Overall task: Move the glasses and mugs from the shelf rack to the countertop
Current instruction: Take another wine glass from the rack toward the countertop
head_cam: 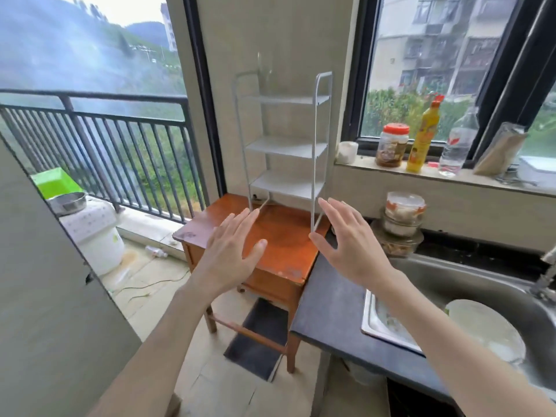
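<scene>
Reaching forward, we are holding our left hand [233, 251] and right hand [346, 242] in the air with fingers spread apart and gripping nothing, palms facing each other. Between and beyond them the grey shelf rack [285, 145] is standing upright on the wooden table [270, 251], its three tiers showing no glasses or mugs. The dark countertop [331, 311] is lying beneath our right forearm, beside the sink [466, 284].

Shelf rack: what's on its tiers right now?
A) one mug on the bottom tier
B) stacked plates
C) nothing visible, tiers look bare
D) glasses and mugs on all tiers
C: all tiers of the shelf rack look bare, and the left hand and right hand hover open in front of it, holding nothing.
</scene>
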The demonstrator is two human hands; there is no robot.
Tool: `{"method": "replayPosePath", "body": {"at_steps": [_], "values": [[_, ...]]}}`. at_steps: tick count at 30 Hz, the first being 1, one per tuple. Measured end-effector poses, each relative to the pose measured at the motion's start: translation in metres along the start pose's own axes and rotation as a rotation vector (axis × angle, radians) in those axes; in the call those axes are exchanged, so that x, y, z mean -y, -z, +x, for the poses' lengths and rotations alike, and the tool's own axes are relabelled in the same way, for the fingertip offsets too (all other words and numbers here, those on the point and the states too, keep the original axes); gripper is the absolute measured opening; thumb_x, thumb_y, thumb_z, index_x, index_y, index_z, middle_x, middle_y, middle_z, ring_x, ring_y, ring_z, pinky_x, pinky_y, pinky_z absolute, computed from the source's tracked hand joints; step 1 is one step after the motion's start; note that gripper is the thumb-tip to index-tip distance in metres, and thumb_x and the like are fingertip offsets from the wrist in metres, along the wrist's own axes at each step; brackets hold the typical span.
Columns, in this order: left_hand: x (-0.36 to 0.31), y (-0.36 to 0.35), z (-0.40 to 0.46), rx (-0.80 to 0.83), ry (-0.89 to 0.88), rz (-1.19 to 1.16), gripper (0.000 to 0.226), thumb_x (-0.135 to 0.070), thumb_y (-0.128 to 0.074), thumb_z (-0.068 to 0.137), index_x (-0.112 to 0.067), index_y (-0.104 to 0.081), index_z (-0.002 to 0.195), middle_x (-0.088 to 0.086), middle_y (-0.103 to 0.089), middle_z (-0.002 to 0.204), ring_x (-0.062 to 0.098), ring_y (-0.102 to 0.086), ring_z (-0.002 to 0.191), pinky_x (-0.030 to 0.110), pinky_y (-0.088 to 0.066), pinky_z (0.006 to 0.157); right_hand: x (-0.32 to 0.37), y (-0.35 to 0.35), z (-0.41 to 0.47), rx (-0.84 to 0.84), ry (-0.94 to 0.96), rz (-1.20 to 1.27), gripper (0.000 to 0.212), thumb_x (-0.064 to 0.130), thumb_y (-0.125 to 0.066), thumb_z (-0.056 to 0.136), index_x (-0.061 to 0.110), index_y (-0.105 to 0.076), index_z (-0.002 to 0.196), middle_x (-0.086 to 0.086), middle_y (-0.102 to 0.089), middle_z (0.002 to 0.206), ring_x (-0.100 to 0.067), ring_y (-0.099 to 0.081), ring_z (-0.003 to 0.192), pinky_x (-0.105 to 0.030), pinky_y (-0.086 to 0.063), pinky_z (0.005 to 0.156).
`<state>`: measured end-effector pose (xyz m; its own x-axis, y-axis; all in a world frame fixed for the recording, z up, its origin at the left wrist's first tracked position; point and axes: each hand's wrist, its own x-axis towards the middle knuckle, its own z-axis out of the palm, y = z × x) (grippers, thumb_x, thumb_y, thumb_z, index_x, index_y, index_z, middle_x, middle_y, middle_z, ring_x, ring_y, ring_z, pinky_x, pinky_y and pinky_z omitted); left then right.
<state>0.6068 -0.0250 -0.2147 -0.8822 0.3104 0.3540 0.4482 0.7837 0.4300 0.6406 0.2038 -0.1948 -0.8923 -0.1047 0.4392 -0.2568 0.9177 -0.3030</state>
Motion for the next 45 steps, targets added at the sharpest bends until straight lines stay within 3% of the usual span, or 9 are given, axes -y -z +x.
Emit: {"method": "replayPosePath", "body": {"at_steps": [11, 21, 24, 32, 38, 45], "values": [[0.114, 0.007, 0.149, -0.037, -0.005, -0.054, 0.059, -0.046, -0.039, 0.092, -0.033, -0.018, 0.145, -0.007, -0.017, 0.156, 0.013, -0.007, 0.143, 0.042, -0.010, 0.117, -0.001, -0.070, 0.172, -0.028, -0.010, 0.014, 0.064, 0.046, -0.044, 0.090, 0.022, -0.021, 0.145, -0.004, -0.029, 0.151, -0.022, -0.021, 0.141, -0.039, -0.022, 0.115], [0.207, 0.045, 0.335, -0.063, -0.177, -0.113, 0.058, -0.045, -0.039, 0.092, -0.031, -0.019, 0.145, -0.005, -0.018, 0.156, 0.015, -0.008, 0.144, 0.045, -0.013, 0.116, 0.014, -0.100, 0.343, -0.196, -0.100, 0.011, 0.061, 0.041, -0.047, 0.091, 0.020, -0.025, 0.144, -0.003, -0.031, 0.150, -0.019, -0.024, 0.138, -0.028, -0.021, 0.107], [0.217, 0.050, 0.379, -0.074, -0.226, -0.116, 0.061, -0.049, -0.035, 0.089, -0.033, -0.017, 0.145, -0.005, -0.015, 0.156, 0.015, -0.007, 0.144, 0.044, -0.012, 0.117, 0.014, -0.098, 0.385, -0.263, -0.108, 0.045, 0.058, 0.040, -0.047, 0.091, 0.019, -0.030, 0.142, -0.001, -0.037, 0.146, -0.016, -0.029, 0.135, -0.022, -0.020, 0.102], [0.219, 0.058, 0.484, -0.145, -0.349, -0.132, 0.057, -0.044, -0.033, 0.094, -0.030, -0.014, 0.146, -0.004, -0.014, 0.157, 0.016, -0.005, 0.144, 0.041, -0.010, 0.116, -0.003, -0.083, 0.514, -0.401, -0.126, 0.086, 0.051, 0.033, -0.051, 0.090, 0.016, -0.039, 0.136, -0.009, -0.047, 0.136, -0.025, -0.040, 0.128, -0.028, -0.028, 0.100], [0.216, 0.059, 0.545, -0.191, -0.397, -0.135, 0.055, -0.044, -0.031, 0.095, -0.038, -0.009, 0.145, -0.007, -0.012, 0.157, 0.015, -0.003, 0.144, 0.042, -0.009, 0.117, -0.030, -0.088, 0.608, -0.392, -0.313, 0.211, 0.060, 0.037, -0.056, 0.086, 0.008, -0.034, 0.134, -0.017, -0.048, 0.134, -0.034, -0.045, 0.123, -0.032, -0.034, 0.094], [0.221, 0.050, 0.582, -0.150, -0.404, -0.123, 0.048, -0.037, -0.023, 0.097, -0.028, -0.020, 0.145, -0.007, -0.020, 0.155, 0.012, -0.006, 0.144, 0.038, -0.011, 0.117, -0.048, -0.101, 0.665, -0.396, -0.493, 0.410, 0.068, 0.045, -0.064, 0.078, 0.001, -0.039, 0.124, -0.017, -0.053, 0.126, -0.032, -0.051, 0.115, -0.029, -0.038, 0.086]]}}
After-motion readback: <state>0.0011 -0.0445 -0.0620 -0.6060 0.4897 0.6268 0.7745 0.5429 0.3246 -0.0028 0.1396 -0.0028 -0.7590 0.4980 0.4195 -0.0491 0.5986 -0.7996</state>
